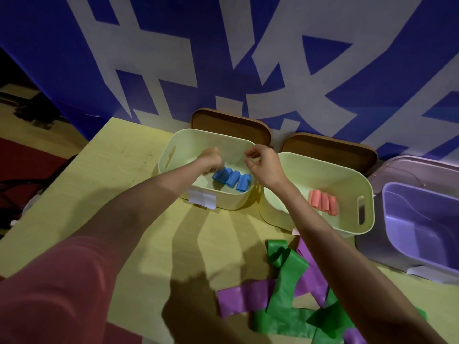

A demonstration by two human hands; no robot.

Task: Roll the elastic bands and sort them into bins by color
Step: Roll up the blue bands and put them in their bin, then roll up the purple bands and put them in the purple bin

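Yellow counter (139, 219) before blue banner. Our left hand (211, 157) curls into cream bin (173, 147), fingertips at blue rolls (232, 179); hold unclear. Right hand (260, 165) loosely curled, empty. Green bands (288, 276), purple bands (243, 297) lie loose near us: light, floppy, stretchy; we judge best pinched at one end.

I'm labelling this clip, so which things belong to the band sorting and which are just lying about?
Job:
blue rolls in left cream bin
pink rolls in right cream bin
purple bin
green bands, purple bands
left hand, right hand

Lying about:
brown lids
white label
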